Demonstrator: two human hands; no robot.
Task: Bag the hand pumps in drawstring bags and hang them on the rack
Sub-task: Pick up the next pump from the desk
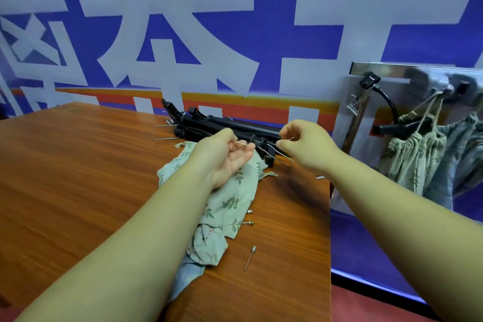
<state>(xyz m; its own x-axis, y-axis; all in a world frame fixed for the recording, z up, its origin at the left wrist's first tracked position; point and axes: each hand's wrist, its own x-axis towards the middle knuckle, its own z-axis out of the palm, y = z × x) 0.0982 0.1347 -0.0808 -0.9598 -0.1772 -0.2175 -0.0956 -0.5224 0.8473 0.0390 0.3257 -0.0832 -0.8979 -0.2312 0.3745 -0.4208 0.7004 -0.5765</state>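
In the centre of the frame the left hand (227, 157) (palm up) pinches a thin needle (240, 143). The right hand (304, 148) pinches the end of a black hand pump (261, 142), which is over the drawstring bag (230, 204) on the bench (78, 165).

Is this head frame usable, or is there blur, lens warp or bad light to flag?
Head view: left hand, right hand, and the needle and pump they pinch are fairly sharp; rack and hung bags at the right edge are smeared; fisheye bows table and banner; light even, no hard shadows.
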